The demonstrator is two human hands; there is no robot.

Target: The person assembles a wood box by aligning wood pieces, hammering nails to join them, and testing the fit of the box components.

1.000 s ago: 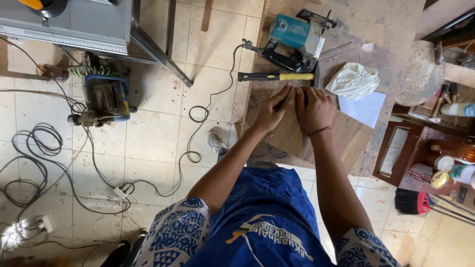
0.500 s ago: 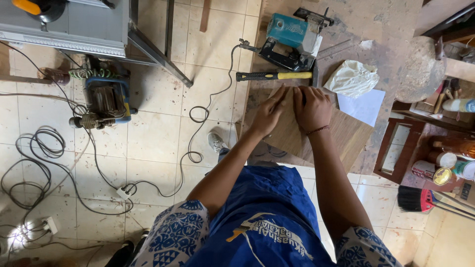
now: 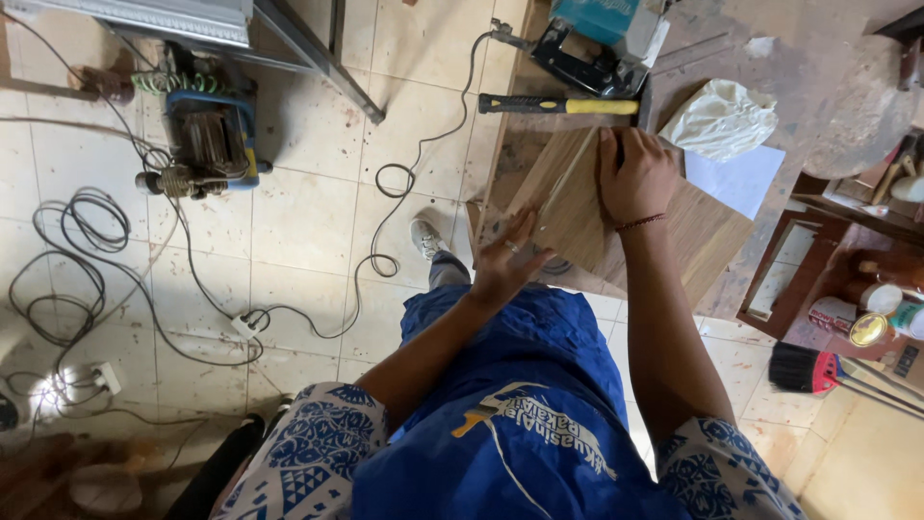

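Right hand point(image 3: 633, 175) is pressed palm-down on the far edge of the wooden board point(image 3: 577, 207), fingers curled over the top edge, pinning it. Left hand point(image 3: 507, 262) has come off that edge: half a second ago both hands sat side by side at the far end, now the left is back near the body at the board's near-left corner, fingers spread wide, holding nothing, just touching or hovering at the corner; can't tell which.

Read: board is now held by one hand only, and the left looks like it's re-gripping or steadying the near side.

Board position: tilted, resting on a second wood panel point(image 3: 707, 236) on the low workbench point(image 3: 510, 154), straight ahead of the blue apron point(image 3: 520, 385). A thin light strip or edge runs diagonally along its upper left.

Around it:
- hammer point(image 3: 558, 104), black grip and yellow handle, lies just beyond the board, apart from the right hand.
- teal power tool point(image 3: 602, 29) at far edge, its cord point(image 3: 385, 193) looping down over the tiled floor point(image 3: 289, 221).
- crumpled white plastic bag point(image 3: 720, 117) and a pale sheet point(image 3: 736, 178) on the right, close to the board.
- electric motor point(image 3: 207, 140) and coiled cables point(image 3: 67, 241) far left, well apart.
- brush point(image 3: 804, 369) with red ferrule at near right.

Obstructions: hammer and bag crowd the far side.
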